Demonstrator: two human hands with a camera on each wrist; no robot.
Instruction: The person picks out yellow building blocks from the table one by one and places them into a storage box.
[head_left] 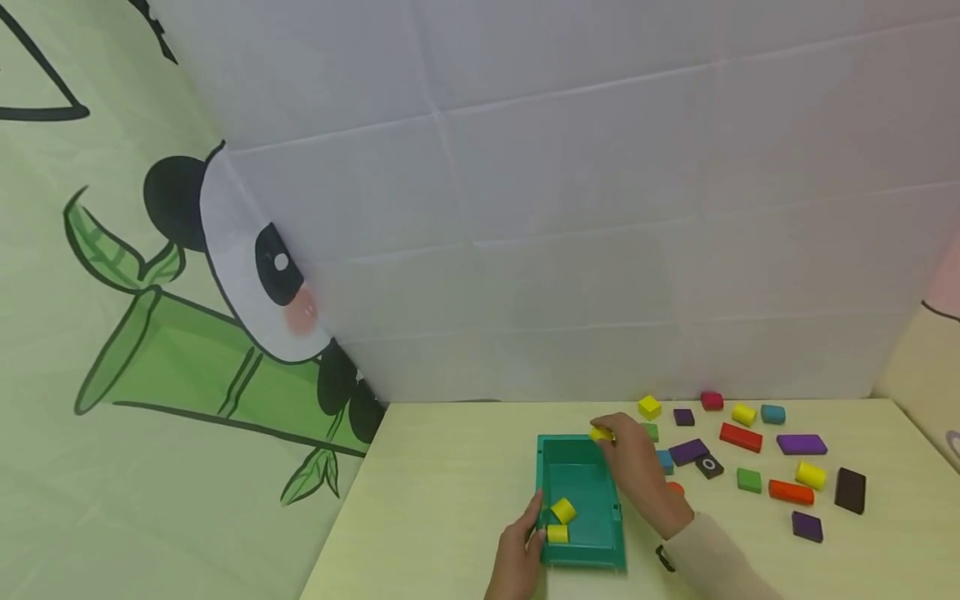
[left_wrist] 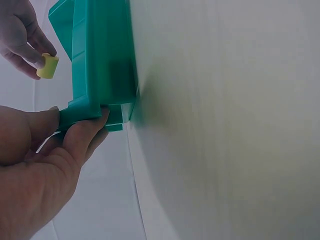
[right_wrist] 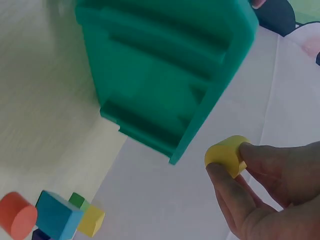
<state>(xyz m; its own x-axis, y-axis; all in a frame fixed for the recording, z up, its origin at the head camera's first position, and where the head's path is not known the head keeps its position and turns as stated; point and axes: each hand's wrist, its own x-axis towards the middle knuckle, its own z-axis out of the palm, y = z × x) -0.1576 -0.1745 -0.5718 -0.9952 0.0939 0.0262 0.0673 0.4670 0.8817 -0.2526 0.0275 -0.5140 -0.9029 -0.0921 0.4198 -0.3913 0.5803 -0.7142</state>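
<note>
A green plastic bin (head_left: 592,500) sits on the table, with two yellow cylinder blocks (head_left: 562,510) lying inside its near left part. My left hand (head_left: 517,550) grips the bin's left wall; in the left wrist view the thumb is over the rim (left_wrist: 82,117) and the fingers are beneath it. Between thumb and fingertips, my right hand (head_left: 633,467) pinches another yellow cylinder block (right_wrist: 225,157). That block is in the air by the bin's far right corner, apart from the bin wall in the right wrist view.
Loose blocks lie right of the bin, among them a red bar (head_left: 741,437), a purple bar (head_left: 802,445), a yellow cube (head_left: 649,407), a yellow cylinder (head_left: 811,475) and a dark block (head_left: 850,490). A white cloth (head_left: 570,292) hangs behind the table (head_left: 420,500).
</note>
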